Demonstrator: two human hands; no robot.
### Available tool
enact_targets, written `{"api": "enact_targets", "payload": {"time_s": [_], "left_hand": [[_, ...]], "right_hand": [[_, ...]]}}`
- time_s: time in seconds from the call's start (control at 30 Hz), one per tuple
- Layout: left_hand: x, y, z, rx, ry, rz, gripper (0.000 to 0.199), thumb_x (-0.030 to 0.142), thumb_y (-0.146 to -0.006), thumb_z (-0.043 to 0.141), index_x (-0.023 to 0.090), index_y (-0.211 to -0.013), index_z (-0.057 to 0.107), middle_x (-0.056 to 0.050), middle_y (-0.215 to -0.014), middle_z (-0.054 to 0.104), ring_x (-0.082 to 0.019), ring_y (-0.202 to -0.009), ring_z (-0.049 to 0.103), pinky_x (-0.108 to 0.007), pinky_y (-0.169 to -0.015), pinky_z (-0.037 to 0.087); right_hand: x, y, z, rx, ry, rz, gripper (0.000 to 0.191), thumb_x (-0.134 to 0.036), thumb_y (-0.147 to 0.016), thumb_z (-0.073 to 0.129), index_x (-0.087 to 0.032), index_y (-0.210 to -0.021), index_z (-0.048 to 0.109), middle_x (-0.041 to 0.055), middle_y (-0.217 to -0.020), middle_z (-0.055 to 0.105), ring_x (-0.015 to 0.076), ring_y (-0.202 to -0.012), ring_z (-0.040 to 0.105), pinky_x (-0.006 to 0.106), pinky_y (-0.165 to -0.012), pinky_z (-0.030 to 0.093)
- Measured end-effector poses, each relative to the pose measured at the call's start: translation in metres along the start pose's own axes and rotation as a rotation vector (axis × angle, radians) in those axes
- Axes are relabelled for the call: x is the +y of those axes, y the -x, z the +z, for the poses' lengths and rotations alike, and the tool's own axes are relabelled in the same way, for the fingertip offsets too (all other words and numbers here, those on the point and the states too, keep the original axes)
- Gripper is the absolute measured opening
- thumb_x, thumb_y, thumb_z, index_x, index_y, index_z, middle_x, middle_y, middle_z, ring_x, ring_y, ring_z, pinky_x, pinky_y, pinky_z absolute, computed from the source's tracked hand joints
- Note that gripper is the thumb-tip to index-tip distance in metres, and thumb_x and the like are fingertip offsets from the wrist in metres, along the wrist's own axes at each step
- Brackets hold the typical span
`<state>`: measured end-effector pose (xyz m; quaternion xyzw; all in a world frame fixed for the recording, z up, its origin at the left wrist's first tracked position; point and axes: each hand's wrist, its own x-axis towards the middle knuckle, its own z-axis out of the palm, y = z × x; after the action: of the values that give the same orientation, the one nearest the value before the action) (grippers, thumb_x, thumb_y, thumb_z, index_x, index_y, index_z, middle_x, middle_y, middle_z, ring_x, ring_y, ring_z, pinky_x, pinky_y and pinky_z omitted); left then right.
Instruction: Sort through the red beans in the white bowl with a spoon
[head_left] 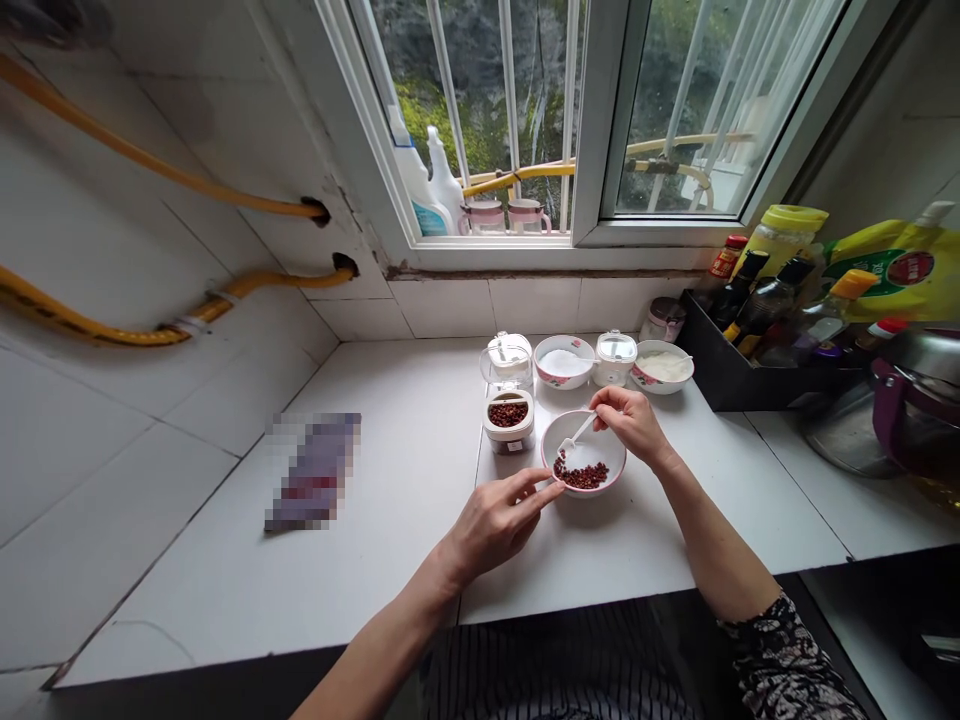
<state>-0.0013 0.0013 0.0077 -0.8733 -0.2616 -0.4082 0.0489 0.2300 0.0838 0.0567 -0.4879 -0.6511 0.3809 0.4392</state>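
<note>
My right hand [631, 425] pinches the handle of a small white plastic spoon [577, 434]. The spoon's bowl end dips into a white bowl [613, 458] with a pink rim. Dark red dried peppercorns or similar small grains [585, 476] lie in the bowl's near part. At its left rim, the fingertips of my left hand [499, 525] hold the edge, with the fingers fairly straight and the thumb hidden. Just left of the bowl stands a lidded seasoning jar [510, 440], its lid raised and the same red grains inside.
Behind are a bowl of white granules [564, 370], a bowl of pale powder [663, 368] and white-lidded jars [616, 352]. A black box of bottles [772, 385] and a metal pot [847, 430] stand right. A blurred packet [315, 475] lies left on the white counter [405, 560].
</note>
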Motion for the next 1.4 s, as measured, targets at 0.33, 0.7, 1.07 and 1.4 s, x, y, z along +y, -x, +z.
{"api": "enact_targets", "payload": {"time_s": [0.33, 0.7, 1.07, 1.4], "left_hand": [[0.000, 0.000, -0.001, -0.016, 0.001, -0.004, 0.037, 0.007, -0.094, 0.043, 0.021, -0.124, 0.059, -0.008, -0.108, 0.067, -0.009, -0.072, 0.068, -0.021, -0.066, 0.059], [0.002, -0.004, -0.002, 0.003, -0.014, 0.014, 0.030, 0.006, -0.095, 0.043, 0.016, -0.115, 0.063, -0.010, -0.106, 0.068, -0.010, -0.070, 0.066, -0.022, -0.061, 0.057], [0.000, -0.001, 0.000, -0.012, -0.016, -0.014, 0.033, 0.008, -0.095, 0.042, 0.019, -0.119, 0.063, -0.010, -0.108, 0.068, -0.011, -0.072, 0.068, -0.023, -0.063, 0.060], [0.001, -0.002, -0.002, -0.012, -0.008, -0.010, 0.037, 0.007, -0.094, 0.043, 0.021, -0.124, 0.060, -0.009, -0.108, 0.068, -0.010, -0.072, 0.068, -0.022, -0.064, 0.059]], "right_hand": [[0.003, -0.005, 0.001, 0.034, -0.183, 0.110, 0.010, -0.026, -0.063, 0.057, -0.018, -0.067, 0.062, -0.0006, -0.049, 0.063, 0.0139, -0.050, 0.057, 0.028, -0.057, 0.048], [-0.001, -0.009, 0.004, 0.099, -0.276, 0.098, 0.013, -0.031, -0.066, 0.062, -0.019, -0.071, 0.063, 0.0010, -0.054, 0.067, 0.0149, -0.053, 0.059, 0.030, -0.060, 0.051], [-0.021, 0.003, 0.050, 0.142, 0.220, -0.564, 0.016, -0.025, -0.093, 0.051, -0.022, -0.095, 0.066, 0.0070, -0.086, 0.075, 0.0212, -0.080, 0.068, 0.043, -0.091, 0.049], [-0.018, 0.004, -0.003, 0.233, 0.385, -0.480, 0.015, -0.019, -0.082, 0.052, -0.022, -0.079, 0.066, 0.0030, -0.066, 0.069, 0.0222, -0.073, 0.063, 0.039, -0.080, 0.049]]}}
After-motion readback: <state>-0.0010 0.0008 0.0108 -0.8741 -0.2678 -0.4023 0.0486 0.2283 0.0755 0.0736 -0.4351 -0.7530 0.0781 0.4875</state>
